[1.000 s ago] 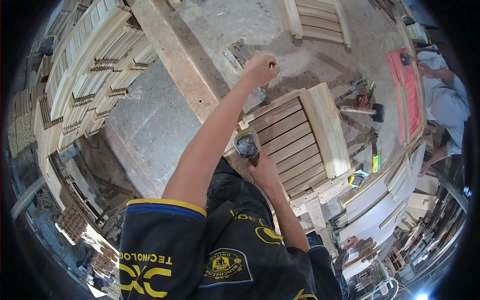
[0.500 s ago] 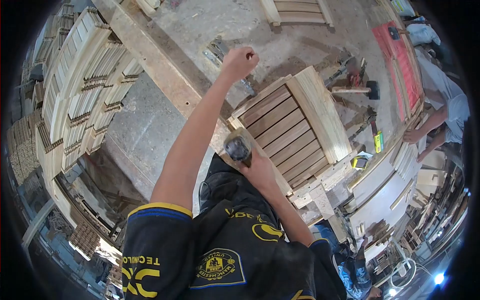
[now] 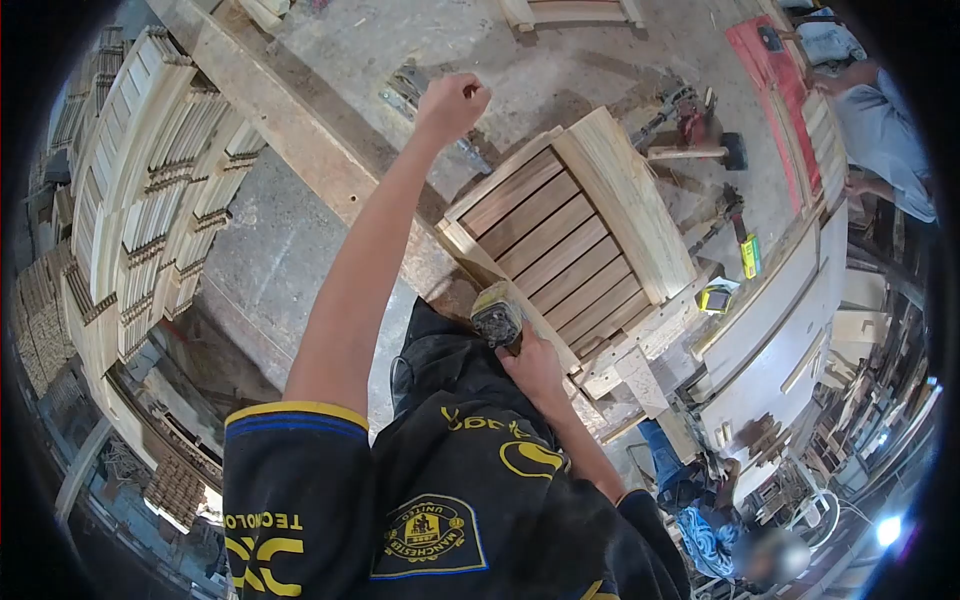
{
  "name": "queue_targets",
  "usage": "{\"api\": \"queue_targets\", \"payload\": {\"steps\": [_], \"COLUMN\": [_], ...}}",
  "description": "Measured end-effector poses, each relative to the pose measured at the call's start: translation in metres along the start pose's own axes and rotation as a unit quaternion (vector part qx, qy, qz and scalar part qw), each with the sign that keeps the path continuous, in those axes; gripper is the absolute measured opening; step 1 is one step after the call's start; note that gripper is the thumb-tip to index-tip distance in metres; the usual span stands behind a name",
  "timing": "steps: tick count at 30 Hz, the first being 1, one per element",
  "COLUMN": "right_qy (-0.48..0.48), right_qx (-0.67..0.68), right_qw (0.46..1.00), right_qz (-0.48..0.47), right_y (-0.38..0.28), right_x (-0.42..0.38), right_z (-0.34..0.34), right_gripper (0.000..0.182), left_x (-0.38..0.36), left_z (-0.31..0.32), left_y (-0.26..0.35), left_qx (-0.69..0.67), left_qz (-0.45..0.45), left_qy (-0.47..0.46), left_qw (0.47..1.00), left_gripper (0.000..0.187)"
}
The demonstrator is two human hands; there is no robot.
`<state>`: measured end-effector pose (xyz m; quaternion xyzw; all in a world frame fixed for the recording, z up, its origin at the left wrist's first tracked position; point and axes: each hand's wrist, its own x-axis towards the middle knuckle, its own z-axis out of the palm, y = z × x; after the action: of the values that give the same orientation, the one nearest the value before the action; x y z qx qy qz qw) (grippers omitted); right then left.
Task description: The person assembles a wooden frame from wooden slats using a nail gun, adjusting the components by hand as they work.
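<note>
Clock as seen in view, 12 at top.

Left hand point(image 3: 452, 105): 12 o'clock, curled into a loose fist, arm stretched out. Can't tell if anything's inside it. A metal tool point(image 3: 400, 88) lies behind it, partly hidden.

Right hand point(image 3: 537, 368): near centre toward 5, closed round the handle of a mallet. Mallet head point(image 3: 497, 318) sits by the near rail of the panel; contact unclear.

Panel point(image 3: 570, 250): slatted, just off centre toward 2. Thick plank point(image 3: 630, 205) along its 2 o'clock side.

Surface: grey, scuffed, dusty floor point(image 3: 540, 85). Long beam point(image 3: 280, 110) runs from 11 in to the panel's corner. Second panel point(image 3: 575, 12) at 12 to 1, cut by the top edge.

Hammer point(image 3: 735, 150) with black head at 2. Yellow-green box point(image 3: 750, 256) and tape measure point(image 3: 716, 297) near 3.

Room: tall stacks point(image 3: 150, 185) of slatted pieces at 10. Red sheet point(image 3: 765, 95) at 2, a person in grey point(image 3: 885, 140) beyond it. Pale boards point(image 3: 770, 345) from 3 to 4. Another person point(image 3: 705, 535) between 4 and 5, head blurred. Bright lamp point(image 3: 888, 530) at 4, timber heaped near it.
</note>
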<state>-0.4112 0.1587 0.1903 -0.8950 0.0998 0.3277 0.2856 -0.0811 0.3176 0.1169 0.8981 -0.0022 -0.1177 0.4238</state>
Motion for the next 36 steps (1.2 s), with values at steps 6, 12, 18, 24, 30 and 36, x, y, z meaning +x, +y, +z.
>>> {"api": "queue_targets", "payload": {"steps": [6,12,18,24,30,36], "right_qy": [-0.091,-0.009,-0.027,0.0,0.014,0.008], "right_qx": [0.026,0.025,0.058,0.024,0.029,0.051], "right_qw": [0.993,1.0,0.998,0.996,0.992,0.989], "right_qz": [0.069,0.007,0.023,0.082,0.119,0.141], "right_y": [-0.013,0.004,0.011,0.077,0.117,0.118], "right_x": [0.001,0.002,-0.01,-0.052,-0.085,-0.085], "right_z": [-0.012,0.002,-0.01,0.007,0.016,0.014], "right_gripper": [0.068,0.066,0.064,0.064,0.064,0.058], "left_x": [-0.001,0.001,0.001,0.004,0.003,0.004], "left_z": [-0.001,0.002,0.005,0.006,0.005,0.005], "left_y": [0.001,-0.002,-0.004,-0.007,-0.006,-0.006], "left_qx": [-0.021,0.013,0.009,-0.004,0.011,0.022], "left_qz": [-0.01,0.017,0.028,0.018,0.032,0.022], "left_qy": [-0.01,0.032,0.047,0.031,0.036,0.035], "left_qw": [1.0,0.999,0.998,0.999,0.999,0.999], "left_gripper": [0.025,0.025,0.025,0.025,0.025,0.027]}}
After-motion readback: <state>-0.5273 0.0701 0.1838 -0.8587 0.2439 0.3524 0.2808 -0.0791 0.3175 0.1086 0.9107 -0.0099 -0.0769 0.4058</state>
